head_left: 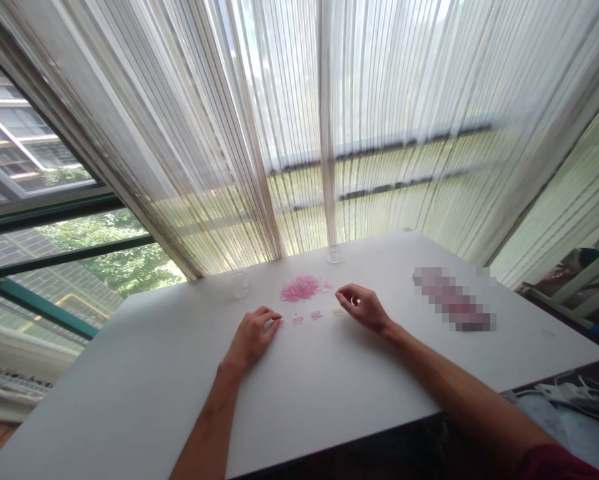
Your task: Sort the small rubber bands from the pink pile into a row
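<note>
Looked only partway along to me: a few small flat pink clusters (298, 320) were laid out mid-frame, but most sat in the loose, thin-stranded pink heap (302, 289) just above. Left hand (252, 337) half-curled, right hand (363, 307) nearly pinched; couldn't tell if either gripped anything.

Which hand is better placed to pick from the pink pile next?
Probably the right hand: its fingertips are just off the right edge of the pink pile; the left hand is at the nearer row of small clusters.
</note>
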A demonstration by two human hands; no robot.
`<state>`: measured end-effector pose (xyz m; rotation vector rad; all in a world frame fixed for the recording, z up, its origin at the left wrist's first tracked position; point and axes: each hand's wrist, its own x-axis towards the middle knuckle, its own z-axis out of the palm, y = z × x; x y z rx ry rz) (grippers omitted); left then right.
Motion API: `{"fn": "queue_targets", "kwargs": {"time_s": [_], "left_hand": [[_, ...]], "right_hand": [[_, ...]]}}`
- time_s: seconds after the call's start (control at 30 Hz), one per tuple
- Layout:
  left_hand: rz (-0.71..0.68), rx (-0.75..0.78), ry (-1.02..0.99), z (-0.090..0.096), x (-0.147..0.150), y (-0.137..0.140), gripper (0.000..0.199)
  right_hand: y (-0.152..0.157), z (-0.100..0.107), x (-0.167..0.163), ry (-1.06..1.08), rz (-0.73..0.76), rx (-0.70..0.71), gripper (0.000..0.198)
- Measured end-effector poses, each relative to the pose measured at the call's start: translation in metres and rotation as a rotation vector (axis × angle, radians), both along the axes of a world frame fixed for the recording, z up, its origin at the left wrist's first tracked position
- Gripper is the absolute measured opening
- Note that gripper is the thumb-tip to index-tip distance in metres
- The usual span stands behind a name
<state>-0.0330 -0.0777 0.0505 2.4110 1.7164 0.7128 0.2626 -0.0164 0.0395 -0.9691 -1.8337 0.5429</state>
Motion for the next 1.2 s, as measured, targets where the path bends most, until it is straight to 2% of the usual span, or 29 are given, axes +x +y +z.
{"fn": "queue_targets", "kwargs": {"time_s": [0.13,0.27,0.5,0.77,0.9,1.2], "left_hand": [[0.014,0.02,-0.02,0.0,-0.006,0.002,0.025],[-0.024,-0.018,-0.077,0.001,-0.012,0.002,0.024],[-0.036,-0.065,-0.015,0.006,-0.01,-0.004,0.014],[-0.054,-0.044,0.029,0.003,-0.007,0.0,0.019],[0.004,0.015,0.008,0.002,-0.006,0.003,0.019],[0.016,-0.001,-0.007,-0.003,-0.004,0.005,0.021]], "right_hand": [[0.015,-0.006,0.007,0.018,-0.103,-0.086,0.027],[0.021,-0.012,0.006,-0.006,-0.12,-0.131,0.029],[0.021,-0.012,0.005,-0.02,-0.108,-0.137,0.029],[0.022,-0.013,0.005,-0.027,-0.105,-0.138,0.029],[0.023,-0.014,0.006,-0.025,-0.111,-0.13,0.028],[0.023,-0.012,0.006,-0.035,-0.107,-0.132,0.028]]}}
